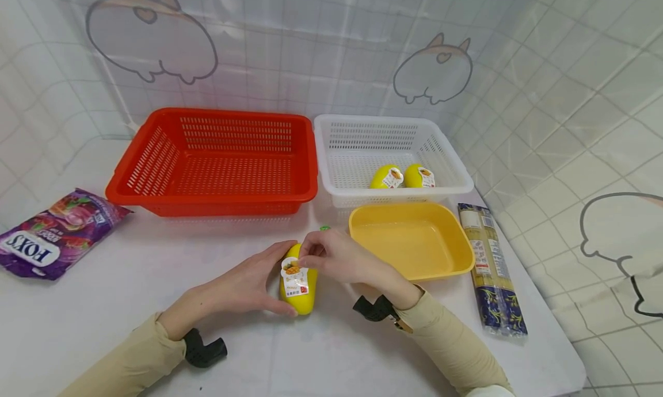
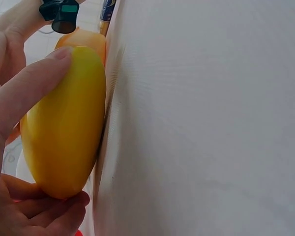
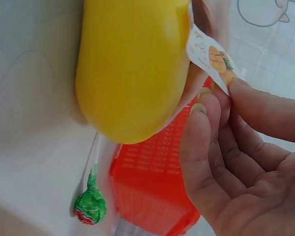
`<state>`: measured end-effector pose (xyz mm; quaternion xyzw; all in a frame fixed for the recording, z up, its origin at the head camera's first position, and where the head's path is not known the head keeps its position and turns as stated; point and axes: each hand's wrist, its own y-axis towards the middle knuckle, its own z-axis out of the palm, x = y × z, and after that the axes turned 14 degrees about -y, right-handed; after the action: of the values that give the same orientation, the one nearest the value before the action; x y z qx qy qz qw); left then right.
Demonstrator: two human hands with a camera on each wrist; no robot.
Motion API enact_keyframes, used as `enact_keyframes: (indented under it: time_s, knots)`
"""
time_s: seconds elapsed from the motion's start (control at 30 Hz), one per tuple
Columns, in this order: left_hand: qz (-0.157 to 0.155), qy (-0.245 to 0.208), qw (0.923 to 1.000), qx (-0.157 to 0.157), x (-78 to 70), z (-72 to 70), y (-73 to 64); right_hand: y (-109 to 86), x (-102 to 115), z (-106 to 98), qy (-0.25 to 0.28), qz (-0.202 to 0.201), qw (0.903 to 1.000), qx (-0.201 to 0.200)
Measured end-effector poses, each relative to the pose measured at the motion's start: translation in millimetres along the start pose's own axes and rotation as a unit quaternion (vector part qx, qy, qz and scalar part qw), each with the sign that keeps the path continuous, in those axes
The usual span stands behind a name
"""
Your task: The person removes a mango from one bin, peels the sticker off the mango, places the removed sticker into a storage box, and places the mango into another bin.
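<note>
A smooth yellow mango (image 1: 305, 302) with a white printed label (image 1: 295, 283) lies on the table in front of the red basket. My left hand (image 1: 240, 285) grips it by its two ends, the thumb (image 2: 44, 73) at the near end and the fingers (image 2: 54, 214) round the far one. Between thumb and forefinger, my right hand (image 1: 336, 256) pinches the upper edge of the label, which stands away from the mango's skin in the right wrist view. Just beyond the mango lies a green-wrapped lollipop (image 3: 90, 202), largely hidden behind the right hand in the head view.
Behind the hands stand a red basket (image 1: 233, 199) and a white basket (image 1: 450, 184) holding two labelled yellow mangoes (image 1: 385, 177). A yellow tub (image 1: 414, 241) is beside my right forearm, with a noodle packet (image 1: 492, 270) further right. The purple Fox's bag (image 1: 62, 233) lies far left.
</note>
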<state>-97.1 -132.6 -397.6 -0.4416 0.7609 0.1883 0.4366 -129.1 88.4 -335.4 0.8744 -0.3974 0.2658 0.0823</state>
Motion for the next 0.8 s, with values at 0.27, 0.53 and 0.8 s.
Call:
enact_keyframes:
  time_s: [0.27,0.53,0.8]
  knots:
    - [-0.005,-0.006,0.9999,0.009,-0.6,-0.1,1.1,-3.2,2.8,-1.6,-0.001,-0.012,0.9999,-0.002]
    - [-0.008,-0.005,0.9999,0.014,-0.1,-0.4,1.6,-5.9,4.2,-5.1,0.008,-0.021,0.9998,-0.001]
    - [-0.007,-0.009,0.9998,0.015,1.6,-0.2,2.1,-6.0,4.5,-4.5,0.011,-0.024,0.9996,-0.005]
